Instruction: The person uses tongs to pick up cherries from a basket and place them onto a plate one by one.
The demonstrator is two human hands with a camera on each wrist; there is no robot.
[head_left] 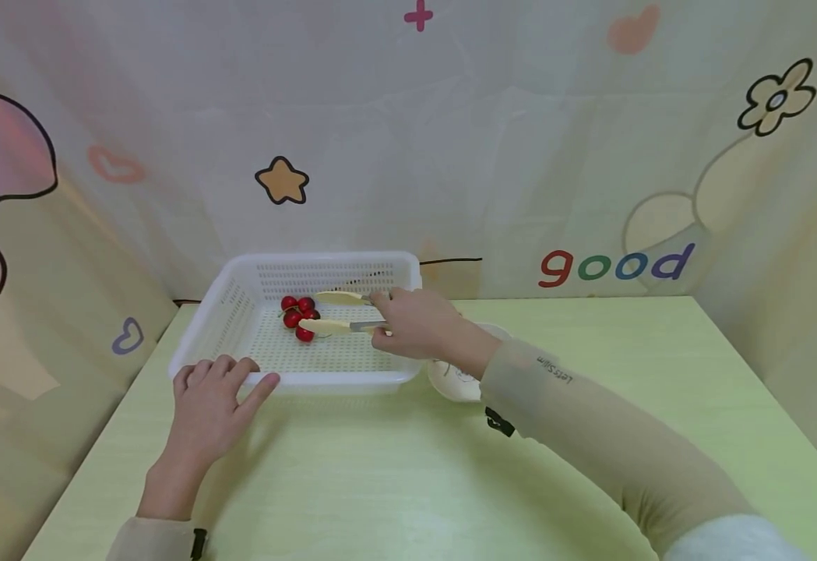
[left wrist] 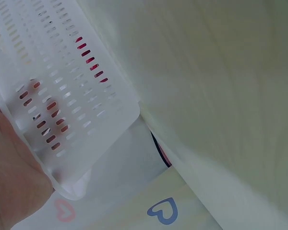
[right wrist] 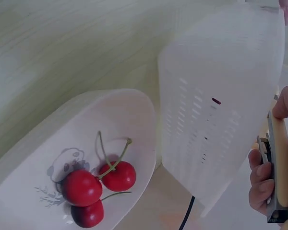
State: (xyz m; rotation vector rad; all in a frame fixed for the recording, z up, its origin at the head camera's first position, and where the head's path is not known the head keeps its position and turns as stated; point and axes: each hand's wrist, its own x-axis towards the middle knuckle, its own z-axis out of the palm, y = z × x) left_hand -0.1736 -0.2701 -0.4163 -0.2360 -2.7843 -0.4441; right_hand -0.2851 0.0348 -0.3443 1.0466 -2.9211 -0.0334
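A white perforated plastic basket (head_left: 352, 378) holds several red cherries (head_left: 292, 319) with stems, clustered in its left half. My left hand (head_left: 212, 401) grips the basket's front left rim; through the slots in the left wrist view its fingers show inside the wall. My right hand (head_left: 418, 319) holds a pair of tongs (head_left: 334, 327) with cream tips over the basket. The tong arms stand apart, their tips beside and above the cherries, with no cherry clearly pinched. In the right wrist view the tongs' cream-and-metal handle (right wrist: 280, 158) lies in the curled fingers.
Right of the basket stands a white bowl (right wrist: 29, 158) with a panda print, partly hidden under my right forearm in the head view. Three stemmed cherries (right wrist: 81, 188) lie in it. A printed curtain (head_left: 450, 156) hangs behind the pale green table (head_left: 352, 483).
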